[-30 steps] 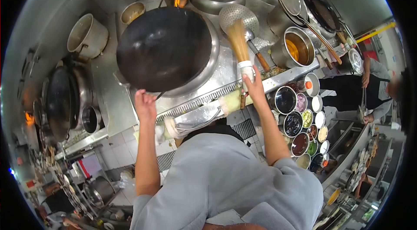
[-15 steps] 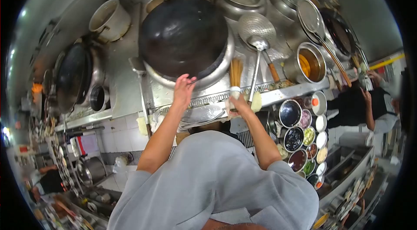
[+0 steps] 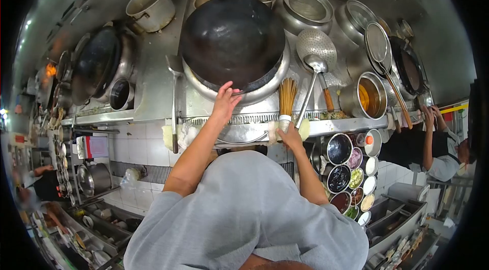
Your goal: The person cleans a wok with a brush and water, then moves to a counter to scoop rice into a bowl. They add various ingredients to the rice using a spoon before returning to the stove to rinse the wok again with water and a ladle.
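Note:
A large black wok (image 3: 233, 41) rests on a pale metal ring (image 3: 193, 79) at the centre of the stove. At its near rim is my left hand (image 3: 225, 101), fingers spread and raised, nothing held in them. To the right, my right hand (image 3: 290, 138) is closed around the lower end of a bamboo wok brush (image 3: 288, 98), whose bristles point away from me. A long-handled ladle (image 3: 315, 66) lies beside the brush, across a perforated skimmer (image 3: 317, 46) with a wooden handle. Left of the wok lies a wok spatula (image 3: 174, 69).
Pots (image 3: 308, 7) line the back. A metal pot of orange-brown liquid (image 3: 374, 104) stands right, with a wire strainer (image 3: 378, 41) nearby. Seasoning bowls (image 3: 340, 149) sit below. Another wok (image 3: 97, 66) is left. A co-worker (image 3: 443, 150) stands at far right.
The whole view has shifted, so the stove and its things appear further right. My left hand stays at the wok's near rim, and my right hand keeps hold of the brush.

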The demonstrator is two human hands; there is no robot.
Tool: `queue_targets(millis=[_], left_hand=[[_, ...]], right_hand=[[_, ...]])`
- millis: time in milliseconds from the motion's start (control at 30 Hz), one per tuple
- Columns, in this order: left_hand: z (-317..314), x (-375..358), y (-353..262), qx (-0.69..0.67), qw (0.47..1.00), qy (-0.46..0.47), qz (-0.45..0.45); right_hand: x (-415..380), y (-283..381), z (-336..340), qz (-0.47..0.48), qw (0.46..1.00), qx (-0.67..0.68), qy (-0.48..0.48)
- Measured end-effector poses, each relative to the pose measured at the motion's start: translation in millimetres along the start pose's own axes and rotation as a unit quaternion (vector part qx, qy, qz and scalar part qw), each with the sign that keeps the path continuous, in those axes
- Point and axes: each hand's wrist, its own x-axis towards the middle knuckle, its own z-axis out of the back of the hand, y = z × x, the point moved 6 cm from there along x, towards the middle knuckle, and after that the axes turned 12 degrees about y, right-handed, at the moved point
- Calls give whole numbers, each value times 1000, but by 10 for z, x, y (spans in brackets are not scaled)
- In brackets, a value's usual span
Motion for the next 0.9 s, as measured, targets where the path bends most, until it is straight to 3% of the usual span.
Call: queue_targets(millis=[33, 133, 167, 200, 233, 267, 300, 333, 367, 400, 433, 533, 567, 667, 733, 800, 867, 900], left_hand=[[-12, -51, -34, 17, 1000, -7, 5], [142, -179, 5, 148, 987, 1, 60], [60, -279, -100, 182, 981, -20, 66], [21, -327, -261, 391, 919, -44, -15], [-78, -389, -391, 579, 807, -64, -98], [-247, -453, -471, 733, 651, -83, -177], [-502, -533, -591, 745, 604, -77, -270], [-566, -480, -579, 749, 593, -46, -292], [-597, -433, -557, 752, 582, -15, -310], [-603, -439, -518, 756, 569, 17, -324], [-563, -432, -498, 760, 571, 20, -310], [-519, -350, -523, 767, 570, 27, -294], [-525, -352, -531, 767, 568, 30, -298], [-486, -273, -480, 773, 572, 32, -273], [-502, -142, -452, 778, 572, 34, -257], [-565, -81, -414, 781, 576, 30, -240], [-632, -76, -397, 775, 577, 24, -256], [-632, -49, -377, 775, 580, 20, -252]], right_hand=[[19, -16, 16, 8, 999, -36, -2], [-206, 256, 110, -26, 997, 67, -1], [-190, 216, 72, -16, 997, 53, -45], [-157, 174, 20, -20, 997, 68, -45], [-104, 140, -13, -23, 995, 81, -46], [-10, 53, -62, -25, 994, 94, -46], [143, -97, -96, -1, 976, 216, -27], [292, -249, -133, 17, 942, 335, -9], [0, 106, 102, 21, 859, 511, 27], [-326, 504, 275, 21, 741, 669, 62], [-512, 776, 479, 87, 746, 659, 28], [-535, 1070, 725, 161, 813, 559, -31], [-337, 1030, 643, 143, 842, 513, -79], [325, 693, 137, 56, 924, 372, -70], [300, 638, -199, -69, 869, 490, 23], [107, 565, -201, -60, 922, 382, -32], [-105, 445, -157, -63, 932, 357, 10], [-132, 273, -121, -33, 979, 198, -25]])
